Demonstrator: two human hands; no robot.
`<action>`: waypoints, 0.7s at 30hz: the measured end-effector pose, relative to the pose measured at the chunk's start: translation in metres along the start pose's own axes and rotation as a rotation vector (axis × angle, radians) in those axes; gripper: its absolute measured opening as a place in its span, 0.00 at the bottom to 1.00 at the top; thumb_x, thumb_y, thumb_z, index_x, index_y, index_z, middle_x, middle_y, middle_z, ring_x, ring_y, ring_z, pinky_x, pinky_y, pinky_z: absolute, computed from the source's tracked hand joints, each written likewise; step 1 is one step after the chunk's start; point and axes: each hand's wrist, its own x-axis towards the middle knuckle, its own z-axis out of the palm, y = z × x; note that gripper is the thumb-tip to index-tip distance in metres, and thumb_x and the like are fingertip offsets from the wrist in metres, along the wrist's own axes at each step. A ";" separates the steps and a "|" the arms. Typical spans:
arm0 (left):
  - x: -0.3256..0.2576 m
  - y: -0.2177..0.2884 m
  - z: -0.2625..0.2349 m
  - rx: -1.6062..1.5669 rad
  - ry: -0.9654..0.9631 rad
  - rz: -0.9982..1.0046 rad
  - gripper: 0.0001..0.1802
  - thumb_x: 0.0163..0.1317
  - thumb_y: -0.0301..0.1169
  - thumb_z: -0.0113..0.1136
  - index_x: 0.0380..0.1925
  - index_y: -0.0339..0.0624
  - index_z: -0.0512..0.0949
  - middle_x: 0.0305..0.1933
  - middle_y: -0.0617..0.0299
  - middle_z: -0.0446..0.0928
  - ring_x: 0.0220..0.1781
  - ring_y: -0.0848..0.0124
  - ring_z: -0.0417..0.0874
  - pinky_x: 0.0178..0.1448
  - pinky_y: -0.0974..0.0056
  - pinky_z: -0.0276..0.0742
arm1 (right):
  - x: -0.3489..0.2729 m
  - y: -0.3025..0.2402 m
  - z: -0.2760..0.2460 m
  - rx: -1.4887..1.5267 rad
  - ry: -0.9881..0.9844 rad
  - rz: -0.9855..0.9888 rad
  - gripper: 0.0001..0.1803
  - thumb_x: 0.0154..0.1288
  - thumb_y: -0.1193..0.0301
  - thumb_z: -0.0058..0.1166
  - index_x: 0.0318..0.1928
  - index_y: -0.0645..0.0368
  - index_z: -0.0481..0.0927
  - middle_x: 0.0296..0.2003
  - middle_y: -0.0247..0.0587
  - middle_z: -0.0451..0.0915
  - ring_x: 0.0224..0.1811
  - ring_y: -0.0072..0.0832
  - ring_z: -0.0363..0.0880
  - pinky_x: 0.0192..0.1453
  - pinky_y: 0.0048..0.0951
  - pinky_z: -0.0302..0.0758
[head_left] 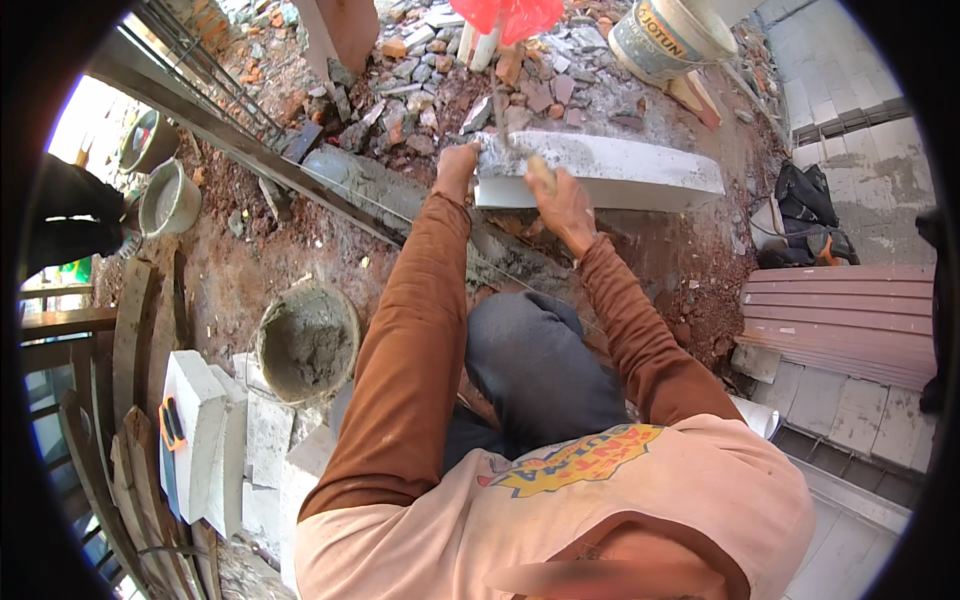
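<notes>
A long white lightweight concrete block (650,178) lies ahead of my knees, grey mortar smeared over the left part of its top. My left hand (457,172) is closed at the block's left end, its fingertips partly hidden. In my right hand (568,212) is a trowel (541,174), gripped by its pale wooden handle. The trowel's blade is over the mortared top and hard to tell from the grey there. To the left of my left forearm stands a round bucket (268,352) with wet grey mortar inside.
Broken brick rubble (420,75) covers the ground beyond the block. A white paint bucket (655,45) stands far right. More white blocks (205,440), one carrying a orange-handled saw (172,425), lie near left beside wooden planks (135,480). A long beam (240,150) crosses the far left.
</notes>
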 end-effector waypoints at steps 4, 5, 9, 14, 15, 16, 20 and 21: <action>-0.034 0.028 -0.011 -0.561 -0.023 -0.388 0.30 0.58 0.48 0.66 0.47 0.28 0.82 0.49 0.42 0.83 0.49 0.51 0.86 0.49 0.50 0.81 | 0.004 0.002 0.005 -0.095 -0.273 0.123 0.28 0.70 0.48 0.53 0.43 0.66 0.73 0.30 0.64 0.82 0.34 0.60 0.83 0.39 0.51 0.78; -0.039 0.037 -0.014 -0.562 -0.007 -0.376 0.30 0.58 0.47 0.67 0.47 0.28 0.82 0.50 0.42 0.83 0.49 0.51 0.86 0.49 0.49 0.81 | 0.008 0.002 0.005 -0.070 -0.214 0.106 0.28 0.70 0.48 0.53 0.43 0.66 0.73 0.29 0.63 0.82 0.33 0.60 0.83 0.38 0.50 0.78; -0.052 0.044 -0.021 -0.519 0.014 -0.214 0.25 0.58 0.43 0.68 0.45 0.31 0.82 0.47 0.41 0.83 0.46 0.52 0.86 0.44 0.49 0.83 | 0.012 -0.004 0.002 0.224 0.023 -0.056 0.30 0.70 0.47 0.53 0.44 0.68 0.74 0.28 0.59 0.83 0.30 0.54 0.85 0.35 0.45 0.81; -0.027 0.030 -0.020 0.552 -0.022 0.341 0.24 0.58 0.44 0.69 0.43 0.32 0.83 0.39 0.43 0.85 0.42 0.53 0.88 0.43 0.52 0.84 | 0.025 -0.009 -0.007 0.190 -0.348 0.341 0.31 0.71 0.46 0.53 0.39 0.69 0.74 0.23 0.57 0.81 0.21 0.44 0.83 0.22 0.40 0.78; -0.021 0.029 -0.019 0.606 0.014 0.396 0.24 0.59 0.45 0.69 0.42 0.31 0.83 0.39 0.44 0.85 0.42 0.53 0.88 0.43 0.52 0.84 | 0.028 -0.007 -0.008 0.200 -0.298 0.285 0.30 0.71 0.47 0.52 0.38 0.69 0.74 0.23 0.57 0.80 0.22 0.45 0.83 0.25 0.42 0.79; -0.014 0.029 -0.017 0.495 0.010 0.299 0.25 0.59 0.47 0.68 0.41 0.31 0.84 0.39 0.44 0.85 0.41 0.53 0.88 0.43 0.52 0.84 | 0.031 -0.007 -0.006 0.272 -0.177 0.139 0.31 0.70 0.46 0.52 0.38 0.70 0.76 0.24 0.58 0.81 0.24 0.46 0.84 0.27 0.43 0.80; -0.013 0.007 0.001 -0.419 0.056 -0.339 0.31 0.58 0.53 0.67 0.39 0.29 0.84 0.42 0.41 0.85 0.44 0.50 0.88 0.46 0.51 0.82 | 0.030 -0.002 0.004 0.132 -0.042 -0.072 0.32 0.69 0.45 0.52 0.40 0.69 0.78 0.30 0.62 0.83 0.32 0.54 0.85 0.35 0.47 0.79; -0.013 0.001 0.004 -0.255 0.060 -0.209 0.32 0.57 0.53 0.67 0.39 0.29 0.84 0.43 0.41 0.85 0.44 0.51 0.88 0.46 0.51 0.82 | 0.030 0.000 0.004 0.078 -0.156 0.024 0.31 0.70 0.45 0.51 0.41 0.69 0.77 0.29 0.62 0.83 0.33 0.55 0.85 0.35 0.48 0.79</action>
